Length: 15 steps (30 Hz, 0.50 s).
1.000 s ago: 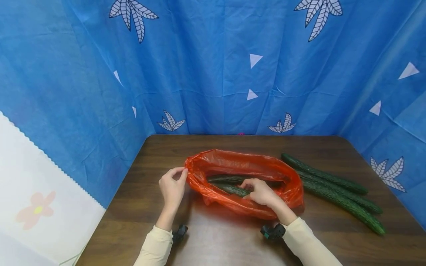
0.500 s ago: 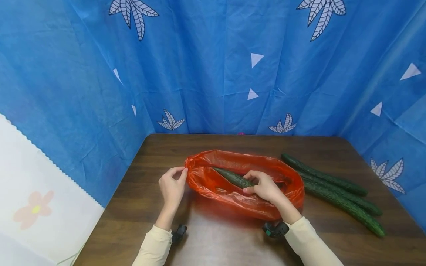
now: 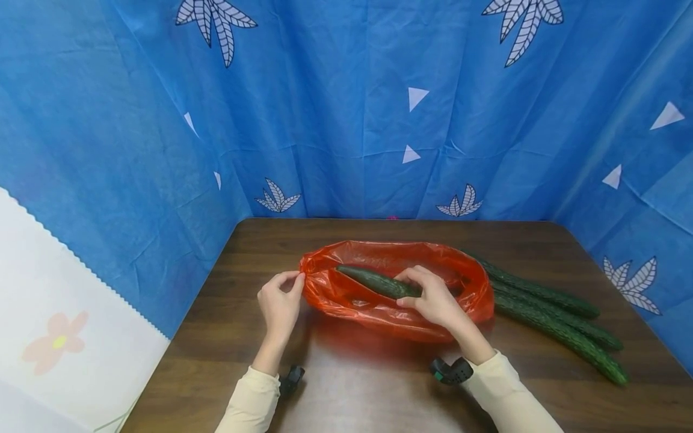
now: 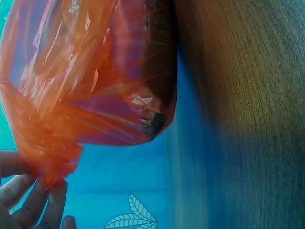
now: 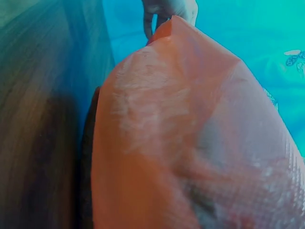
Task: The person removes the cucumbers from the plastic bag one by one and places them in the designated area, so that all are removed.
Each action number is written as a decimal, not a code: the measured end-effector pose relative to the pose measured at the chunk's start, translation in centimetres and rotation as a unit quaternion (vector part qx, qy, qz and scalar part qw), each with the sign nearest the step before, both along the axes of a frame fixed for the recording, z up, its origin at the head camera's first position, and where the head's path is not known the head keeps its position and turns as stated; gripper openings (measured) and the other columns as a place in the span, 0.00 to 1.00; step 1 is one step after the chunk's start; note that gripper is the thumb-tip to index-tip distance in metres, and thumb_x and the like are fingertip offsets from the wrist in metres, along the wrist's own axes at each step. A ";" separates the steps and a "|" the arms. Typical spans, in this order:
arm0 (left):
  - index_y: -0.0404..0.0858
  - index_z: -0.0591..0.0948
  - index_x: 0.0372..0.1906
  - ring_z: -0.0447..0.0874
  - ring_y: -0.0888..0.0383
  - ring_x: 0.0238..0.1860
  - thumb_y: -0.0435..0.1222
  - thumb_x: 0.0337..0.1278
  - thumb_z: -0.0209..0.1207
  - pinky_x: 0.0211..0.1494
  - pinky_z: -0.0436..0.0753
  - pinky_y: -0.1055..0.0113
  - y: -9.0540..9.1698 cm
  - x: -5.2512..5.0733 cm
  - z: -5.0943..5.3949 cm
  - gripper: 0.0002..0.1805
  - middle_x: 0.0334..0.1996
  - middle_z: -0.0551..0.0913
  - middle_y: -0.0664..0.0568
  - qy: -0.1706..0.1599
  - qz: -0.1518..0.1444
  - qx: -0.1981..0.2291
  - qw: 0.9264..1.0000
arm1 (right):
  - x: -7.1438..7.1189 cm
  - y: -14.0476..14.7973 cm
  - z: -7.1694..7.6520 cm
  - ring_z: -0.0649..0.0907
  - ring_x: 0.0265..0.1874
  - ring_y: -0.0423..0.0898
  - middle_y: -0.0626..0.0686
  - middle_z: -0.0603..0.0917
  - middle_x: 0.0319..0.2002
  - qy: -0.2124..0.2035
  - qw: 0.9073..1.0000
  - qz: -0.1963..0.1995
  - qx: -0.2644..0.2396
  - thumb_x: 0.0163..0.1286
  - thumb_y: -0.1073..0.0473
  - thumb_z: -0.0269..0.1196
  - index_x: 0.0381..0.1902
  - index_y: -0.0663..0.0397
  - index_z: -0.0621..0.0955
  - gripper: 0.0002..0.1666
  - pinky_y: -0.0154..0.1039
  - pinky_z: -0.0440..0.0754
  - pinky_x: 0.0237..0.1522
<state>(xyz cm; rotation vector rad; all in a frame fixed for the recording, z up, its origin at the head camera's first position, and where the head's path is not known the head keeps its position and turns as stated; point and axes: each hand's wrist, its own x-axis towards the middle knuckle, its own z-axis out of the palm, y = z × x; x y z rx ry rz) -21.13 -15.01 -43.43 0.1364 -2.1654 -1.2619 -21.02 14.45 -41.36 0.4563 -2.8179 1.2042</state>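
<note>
A red plastic bag (image 3: 373,252) lies on the table with its mouth spread wide. My left hand (image 3: 278,307) pinches the gathered left end of the bag between thumb and fingers; in the left wrist view the bag (image 4: 52,114) bunches up at the fingertips (image 4: 57,193). Inside the mouth, my right hand (image 3: 433,297) grips a dark green cucumber (image 3: 370,280), whose left end tilts up toward the bag's back left. The bag (image 5: 152,119) fills much of the right wrist view and hides my right hand there. Red plastic covers whatever else lies in the bag.
Several long cucumbers (image 3: 563,331) lie slantwise on the table to the right of the bag, their far ends partly behind it. The brown wooden table (image 3: 260,246) ends at a blue curtain (image 3: 335,120) at the back.
My right hand has taken hold of a cucumber inside the bag and raised its left end up and back. The bag's front edge has shifted. The left hand stays put.
</note>
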 end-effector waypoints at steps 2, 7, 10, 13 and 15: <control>0.34 0.88 0.34 0.86 0.45 0.35 0.37 0.56 0.67 0.46 0.81 0.51 0.0 0.0 0.0 0.08 0.33 0.89 0.42 -0.001 0.000 0.001 1.000 | 0.0 0.1 0.3 0.79 0.48 0.49 0.47 0.83 0.46 0.007 1.000 0.003 0.006 0.55 0.63 0.73 0.49 0.43 0.82 0.23 0.55 0.80 0.53; 0.34 0.89 0.34 0.86 0.46 0.34 0.36 0.55 0.68 0.45 0.82 0.52 -0.1 -0.1 0.0 0.08 0.33 0.90 0.43 0.005 0.001 -0.002 1.000 | 0.1 0.4 1.0 0.79 0.52 0.51 0.47 0.82 0.49 0.017 1.000 -0.011 0.003 0.55 0.63 0.73 0.50 0.43 0.83 0.24 0.57 0.80 0.55; 0.34 0.89 0.34 0.87 0.46 0.34 0.36 0.55 0.68 0.45 0.82 0.51 -0.1 -0.1 0.2 0.08 0.33 0.90 0.43 0.011 0.003 -0.002 1.000 | 0.0 0.5 1.3 0.79 0.53 0.52 0.48 0.82 0.50 0.025 1.000 -0.018 -0.004 0.55 0.63 0.73 0.51 0.44 0.83 0.24 0.58 0.79 0.55; 0.34 0.89 0.34 0.87 0.45 0.34 0.36 0.55 0.68 0.45 0.82 0.51 -0.1 0.0 0.3 0.08 0.33 0.89 0.42 0.011 0.006 0.002 1.000 | -0.1 0.4 1.5 0.79 0.54 0.53 0.48 0.82 0.50 0.024 1.000 -0.016 -0.012 0.55 0.62 0.73 0.51 0.44 0.82 0.24 0.59 0.79 0.56; 0.34 0.88 0.34 0.87 0.46 0.34 0.36 0.55 0.68 0.44 0.83 0.51 -0.1 0.0 0.4 0.08 0.33 0.89 0.42 0.010 0.008 0.003 1.000 | -0.1 0.4 1.6 0.79 0.55 0.54 0.49 0.82 0.51 0.026 0.999 -0.009 -0.017 0.56 0.63 0.72 0.51 0.45 0.82 0.24 0.60 0.78 0.56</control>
